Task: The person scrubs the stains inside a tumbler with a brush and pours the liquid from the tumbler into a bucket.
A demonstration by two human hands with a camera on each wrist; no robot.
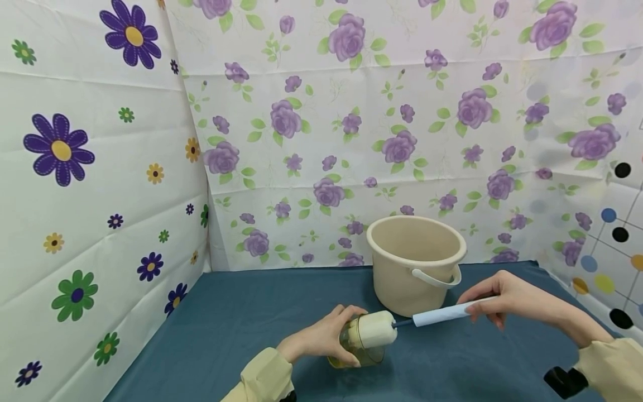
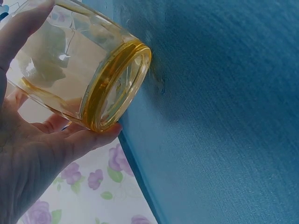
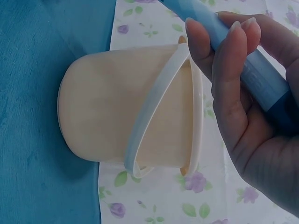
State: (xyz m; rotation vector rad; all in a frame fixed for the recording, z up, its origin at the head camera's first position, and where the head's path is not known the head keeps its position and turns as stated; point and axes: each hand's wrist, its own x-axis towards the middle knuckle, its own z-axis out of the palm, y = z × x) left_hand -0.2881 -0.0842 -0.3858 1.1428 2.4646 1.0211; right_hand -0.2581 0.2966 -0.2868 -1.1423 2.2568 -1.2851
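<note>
My left hand (image 1: 329, 336) grips an amber-tinted glass cup (image 1: 359, 354), tilted with its mouth toward the right. In the left wrist view the thick base of the glass cup (image 2: 117, 84) shows, fingers wrapped along its side. A sponge cup brush runs into the mouth; its white sponge head (image 1: 378, 329) is partly inside the glass and partly out. My right hand (image 1: 509, 298) holds the brush by its light blue handle (image 1: 442, 315). Seen from the right wrist, thumb and fingers curl round that handle (image 3: 264, 77).
A beige bucket (image 1: 402, 287) stands behind the hands, its white handle (image 1: 434, 281) hanging down at the front. Blue cloth (image 1: 261, 301) covers the table. Flowered sheets (image 1: 301, 167) hang at the back and left, and a dotted sheet (image 1: 620, 251) at the right.
</note>
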